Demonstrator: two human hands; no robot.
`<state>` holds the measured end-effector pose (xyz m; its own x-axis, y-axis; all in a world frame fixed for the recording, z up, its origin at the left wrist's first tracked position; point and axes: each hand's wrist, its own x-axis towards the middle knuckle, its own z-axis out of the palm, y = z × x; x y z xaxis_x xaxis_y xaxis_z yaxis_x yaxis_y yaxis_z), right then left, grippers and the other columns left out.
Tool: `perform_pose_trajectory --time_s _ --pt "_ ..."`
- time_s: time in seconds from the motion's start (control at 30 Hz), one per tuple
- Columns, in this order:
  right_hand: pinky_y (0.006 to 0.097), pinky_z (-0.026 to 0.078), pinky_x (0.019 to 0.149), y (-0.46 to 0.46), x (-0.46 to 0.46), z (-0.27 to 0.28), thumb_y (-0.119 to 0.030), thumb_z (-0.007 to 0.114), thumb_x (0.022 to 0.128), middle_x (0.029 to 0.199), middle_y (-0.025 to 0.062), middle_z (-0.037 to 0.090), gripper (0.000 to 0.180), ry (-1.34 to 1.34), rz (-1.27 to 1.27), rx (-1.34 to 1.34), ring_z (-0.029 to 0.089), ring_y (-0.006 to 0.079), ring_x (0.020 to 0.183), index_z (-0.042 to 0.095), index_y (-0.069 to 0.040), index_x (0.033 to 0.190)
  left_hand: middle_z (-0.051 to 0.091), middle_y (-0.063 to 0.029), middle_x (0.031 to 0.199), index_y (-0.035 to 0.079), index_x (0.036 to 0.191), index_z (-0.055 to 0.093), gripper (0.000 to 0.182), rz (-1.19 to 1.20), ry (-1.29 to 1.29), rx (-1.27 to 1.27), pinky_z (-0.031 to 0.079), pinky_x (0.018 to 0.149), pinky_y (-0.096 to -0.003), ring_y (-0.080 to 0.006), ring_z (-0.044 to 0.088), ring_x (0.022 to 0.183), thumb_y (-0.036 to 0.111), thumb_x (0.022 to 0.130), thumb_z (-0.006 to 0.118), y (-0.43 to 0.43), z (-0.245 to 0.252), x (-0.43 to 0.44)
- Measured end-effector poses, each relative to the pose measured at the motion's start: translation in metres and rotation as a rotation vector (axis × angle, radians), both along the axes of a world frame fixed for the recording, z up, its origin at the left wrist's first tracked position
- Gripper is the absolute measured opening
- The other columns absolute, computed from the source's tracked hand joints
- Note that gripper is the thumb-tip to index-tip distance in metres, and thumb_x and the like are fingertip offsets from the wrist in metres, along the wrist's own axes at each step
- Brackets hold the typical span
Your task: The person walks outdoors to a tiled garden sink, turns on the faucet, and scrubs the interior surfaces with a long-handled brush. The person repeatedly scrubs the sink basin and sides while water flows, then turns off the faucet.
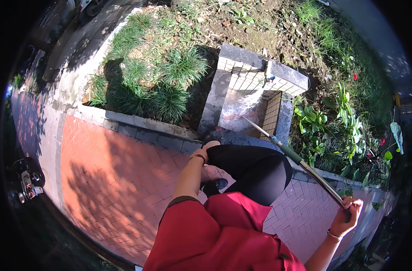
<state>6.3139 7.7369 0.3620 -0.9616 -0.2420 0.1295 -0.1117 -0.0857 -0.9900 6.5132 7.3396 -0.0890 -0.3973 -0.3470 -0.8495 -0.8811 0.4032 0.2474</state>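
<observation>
My right hand (351, 212) grips the dark end of a telescopic pole (314, 172) with a green sleeve. The pole slants down into a tiled outdoor basin (211, 98), and its far end is lost in the water. Water (251, 103) splashes into the basin below a tap (269, 71) with a blue part on the back wall. My left hand (211, 147), a beaded bracelet at its wrist, is low by my raised black-trousered knee and a dark shoe at the basin's front; its fingers are mostly hidden, so I cannot tell if it holds anything.
Grass clumps (182, 67) grow in a bed left of the basin, behind a low concrete kerb (148, 125). Leafy plants (311, 118) stand close on its right. Red herringbone paving (124, 176) lies under me. A parked scooter (31, 184) is at the far left.
</observation>
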Motion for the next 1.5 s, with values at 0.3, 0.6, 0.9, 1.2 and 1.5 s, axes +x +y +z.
perform_pose_trajectory --time_s 0.3,0.6,0.9,1.2,1.5 --pt "0.0381 0.038 0.091 -0.019 -0.014 0.006 -0.007 0.044 0.082 0.074 0.0051 0.045 0.011 -0.004 0.029 0.008 0.043 0.0173 0.075 0.048 -0.005 0.093 0.061 -0.0148 0.129 0.021 0.146 0.036 0.059 -0.302 -0.277 0.12 0.06 0.068 -0.0481 -0.0319 0.068 0.102 0.019 0.091 0.058 -0.004 0.015 0.018" --pt "0.0372 0.039 0.089 -0.049 -0.021 0.017 -0.008 0.045 0.083 0.072 0.0053 0.045 0.007 0.016 0.072 0.034 0.043 0.0172 0.074 0.048 -0.005 0.089 0.059 -0.02 0.132 0.019 0.149 0.034 0.048 0.131 -0.357 0.427 0.055 0.085 -0.0537 -0.0313 0.061 0.119 0.031 0.102 0.036 0.034 0.037 0.044" --pt "0.0376 0.04 0.092 -0.052 -0.029 0.02 -0.008 0.045 0.083 0.072 0.0068 0.046 0.008 0.009 0.161 0.039 0.045 0.0184 0.073 0.048 -0.003 0.089 0.058 -0.0097 0.137 0.02 0.147 0.041 0.05 -0.316 -0.284 0.116 0.058 0.074 -0.0562 -0.0273 0.063 0.117 0.022 0.098 0.051 0.052 0.054 0.026" --pt "0.0402 0.041 0.096 -0.024 0.0 0.011 -0.007 0.043 0.082 0.073 0.007 0.049 0.013 0.032 0.142 0.089 0.048 0.0191 0.075 0.049 -0.002 0.091 0.073 -0.0027 0.106 0.013 0.138 0.053 0.044 -0.514 -0.225 -0.139 0.056 0.05 -0.0441 -0.0235 0.072 0.088 0.015 0.094 0.057 0.078 0.03 0.03" --pt "0.043 0.041 0.098 -0.007 0.024 0.002 -0.007 0.042 0.082 0.075 0.0083 0.053 0.016 -0.021 0.005 0.074 0.052 0.021 0.077 0.05 -0.003 0.095 0.072 -0.0032 0.114 0.017 0.119 0.069 0.031 -0.546 -0.158 -0.11 0.058 0.063 -0.0474 -0.0233 0.07 0.101 0.023 0.094 0.053 0.105 -0.009 0.02"
